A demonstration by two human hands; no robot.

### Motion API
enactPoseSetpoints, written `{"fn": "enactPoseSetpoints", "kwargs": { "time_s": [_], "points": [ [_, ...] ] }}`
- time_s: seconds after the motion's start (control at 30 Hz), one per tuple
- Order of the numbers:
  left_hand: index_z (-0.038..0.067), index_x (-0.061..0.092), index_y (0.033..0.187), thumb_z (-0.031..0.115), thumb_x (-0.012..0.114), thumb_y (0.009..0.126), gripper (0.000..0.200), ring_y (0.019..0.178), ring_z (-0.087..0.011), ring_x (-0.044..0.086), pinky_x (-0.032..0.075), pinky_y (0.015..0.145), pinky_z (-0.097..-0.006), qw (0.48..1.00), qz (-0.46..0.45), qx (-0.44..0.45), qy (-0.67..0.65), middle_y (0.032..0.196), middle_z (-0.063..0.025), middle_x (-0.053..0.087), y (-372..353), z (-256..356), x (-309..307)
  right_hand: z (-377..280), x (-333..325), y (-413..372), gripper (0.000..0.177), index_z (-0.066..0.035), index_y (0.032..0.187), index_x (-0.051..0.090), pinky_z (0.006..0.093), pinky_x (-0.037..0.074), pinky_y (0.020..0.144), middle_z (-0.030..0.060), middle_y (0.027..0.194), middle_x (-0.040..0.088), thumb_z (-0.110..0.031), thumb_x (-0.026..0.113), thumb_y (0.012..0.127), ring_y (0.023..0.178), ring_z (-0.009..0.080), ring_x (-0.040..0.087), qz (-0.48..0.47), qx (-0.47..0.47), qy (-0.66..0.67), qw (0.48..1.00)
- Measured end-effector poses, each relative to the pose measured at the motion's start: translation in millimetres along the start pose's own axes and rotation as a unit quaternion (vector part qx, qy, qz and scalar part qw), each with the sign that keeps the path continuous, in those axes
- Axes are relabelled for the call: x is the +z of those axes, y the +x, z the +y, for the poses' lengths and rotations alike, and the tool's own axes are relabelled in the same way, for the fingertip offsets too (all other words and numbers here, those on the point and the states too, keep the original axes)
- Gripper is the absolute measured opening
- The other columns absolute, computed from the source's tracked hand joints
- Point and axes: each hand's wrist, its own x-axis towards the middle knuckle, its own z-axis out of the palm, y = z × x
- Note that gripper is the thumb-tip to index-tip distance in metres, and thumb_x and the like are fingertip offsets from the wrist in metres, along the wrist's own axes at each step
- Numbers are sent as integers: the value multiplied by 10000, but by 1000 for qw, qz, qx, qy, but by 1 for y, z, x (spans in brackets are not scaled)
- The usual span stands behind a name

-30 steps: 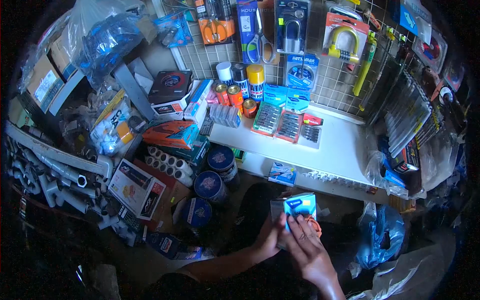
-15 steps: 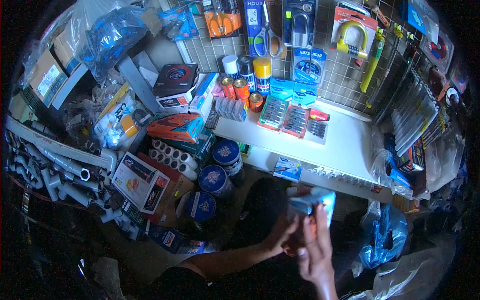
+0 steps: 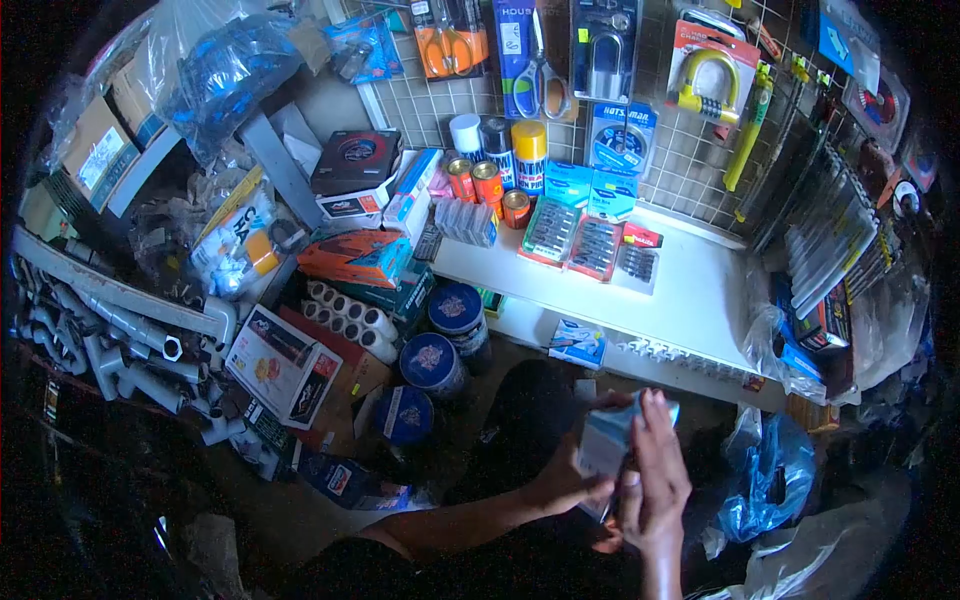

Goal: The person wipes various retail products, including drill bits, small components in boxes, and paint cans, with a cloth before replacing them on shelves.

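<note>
My left hand comes in from the lower left. Its fingers are closed on the near left side of a blue and pale grey packet, perhaps a stack of flat packs; its print is too blurred to read. Against the packet's right side lies my right hand, long fingers pressed along it and the thumb bent toward the left hand. The packet is tilted, in front of the white shelf, over my dark-clothed leg. Part of an orange-red item shows beneath, mostly hidden.
The white shelf bears carded bits, spray cans and small orange tins. Padlocks and scissors hang on the wire grid. Blue-lidded tubs stand left of my legs, grey pipe fittings farther left. A blue plastic bag lies right.
The packet has turned, so more of its pale grey face shows. My right hand has shifted slightly right, with its fingers along the packet's side. The view has moved slightly.
</note>
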Motion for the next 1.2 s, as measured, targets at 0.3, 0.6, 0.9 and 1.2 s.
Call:
{"fn": "enactPoseSetpoints", "kwargs": {
  "time_s": [0.3,0.6,0.9,1.2],
  "points": [
    [61,369,1495,385,832,833,870,1201,-267,592,483,1030,-444,926,-245,-197,209,1273,-123,618,-8,8,-18,5,-39,46,468,-24,1363,603,571,280,1196,187,1463,543,-335,516,1025,1370,380,502,-312,-15,142,939],
    [4,433,1471,438,874,721,972,1317,-291,513,381,1131,-439,937,-261,-230,-33,1424,-144,536,-3,26,-31,43,-41,43,566,1,1411,569,530,201,1221,237,1551,427,-416,410,1062,1470,439,345,-379,-16,358,853],
    [19,480,1419,573,673,831,831,1163,-306,634,509,999,-466,877,-73,-146,-451,1313,-172,613,9,-28,-25,36,5,2,692,80,1385,545,539,277,1196,282,1536,420,-507,402,1048,1436,432,396,97,120,312,938],
    [31,569,1322,693,472,903,789,873,-342,715,606,742,-483,875,75,-171,-446,1078,-188,698,6,-21,-26,10,15,-15,756,43,1453,493,560,199,1213,280,1541,416,-561,294,1045,1479,464,302,-16,70,98,993]
  ]
}}
